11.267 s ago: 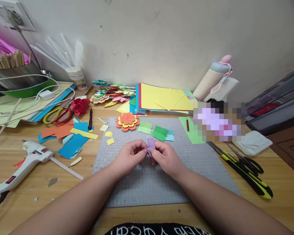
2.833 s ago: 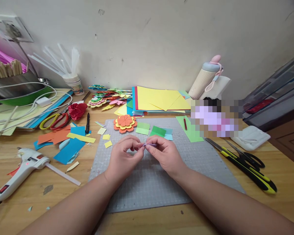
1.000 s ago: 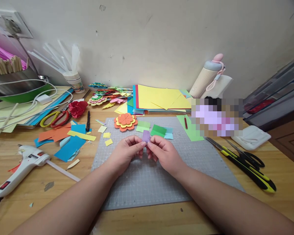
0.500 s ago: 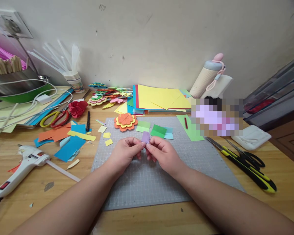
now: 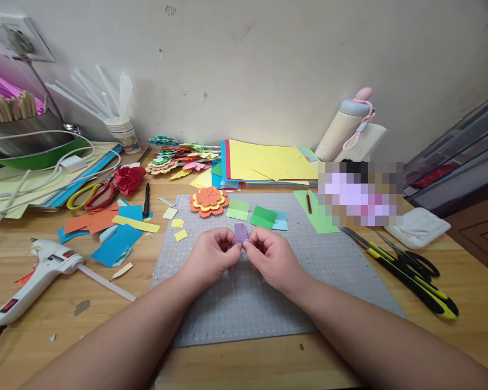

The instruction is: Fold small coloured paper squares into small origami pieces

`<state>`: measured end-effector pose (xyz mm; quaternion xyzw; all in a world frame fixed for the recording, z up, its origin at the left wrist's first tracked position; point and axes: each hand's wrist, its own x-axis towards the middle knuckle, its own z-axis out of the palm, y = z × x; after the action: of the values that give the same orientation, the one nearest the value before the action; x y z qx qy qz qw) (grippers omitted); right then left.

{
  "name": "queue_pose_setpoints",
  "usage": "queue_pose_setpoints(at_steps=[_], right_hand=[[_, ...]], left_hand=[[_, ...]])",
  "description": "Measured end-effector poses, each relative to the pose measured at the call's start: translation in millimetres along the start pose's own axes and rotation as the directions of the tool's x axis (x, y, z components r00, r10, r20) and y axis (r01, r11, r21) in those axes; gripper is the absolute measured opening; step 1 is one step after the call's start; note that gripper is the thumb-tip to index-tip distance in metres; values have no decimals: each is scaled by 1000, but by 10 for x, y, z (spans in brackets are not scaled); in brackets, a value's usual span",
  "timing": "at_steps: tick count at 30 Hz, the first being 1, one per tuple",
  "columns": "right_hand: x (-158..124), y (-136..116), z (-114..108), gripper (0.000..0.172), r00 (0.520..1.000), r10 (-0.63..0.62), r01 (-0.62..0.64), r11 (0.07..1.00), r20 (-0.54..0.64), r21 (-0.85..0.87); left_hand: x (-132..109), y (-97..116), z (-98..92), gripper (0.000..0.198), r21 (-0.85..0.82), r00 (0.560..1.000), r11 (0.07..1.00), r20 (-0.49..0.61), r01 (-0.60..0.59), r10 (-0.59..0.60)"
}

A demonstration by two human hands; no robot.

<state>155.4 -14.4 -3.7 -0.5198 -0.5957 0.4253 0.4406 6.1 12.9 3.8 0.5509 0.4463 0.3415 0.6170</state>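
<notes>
Between my fingertips is a small piece of purple paper (image 5: 241, 232), held up over the grey cutting mat (image 5: 244, 319). My left hand (image 5: 213, 252) pinches its left lower edge, and my right hand (image 5: 270, 254) pinches the right one; the thumbs almost meet. Part of the paper is hidden behind the fingers. Just beyond the hands lie a creased light green paper (image 5: 238, 209), a folded dark green paper (image 5: 263, 216) and a light blue paper (image 5: 281, 220). A layered orange and yellow paper flower (image 5: 209, 201) rests at the mat's back left.
On the left are a glue gun (image 5: 52, 265), blue paper scraps (image 5: 116, 246) and red-and-yellow-handled scissors (image 5: 91, 197). To the right lie a utility knife (image 5: 406, 276) and black scissors (image 5: 415, 262). Stacked coloured paper (image 5: 268, 160) and a bottle (image 5: 341, 127) are by the wall.
Both hands have shifted slightly toward me with the purple paper, and more of the paper shows above the thumbs. The things on the table stay in place.
</notes>
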Motion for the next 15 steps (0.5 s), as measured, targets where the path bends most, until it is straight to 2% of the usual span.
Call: queue_pose_setpoints(at_steps=[5, 11, 15], right_hand=[[5, -4, 9, 21, 999, 48, -48, 998, 2, 44], [35, -49, -27, 19, 990, 131, -136, 985, 58, 108], [39, -46, -40, 18, 984, 126, -138, 986, 122, 93]], left_hand=[[0, -34, 5, 13, 7, 1000, 1000, -4, 30, -30], [30, -57, -24, 3, -88, 995, 993, 70, 82, -76], [45, -37, -32, 13, -178, 996, 981, 73, 71, -58]])
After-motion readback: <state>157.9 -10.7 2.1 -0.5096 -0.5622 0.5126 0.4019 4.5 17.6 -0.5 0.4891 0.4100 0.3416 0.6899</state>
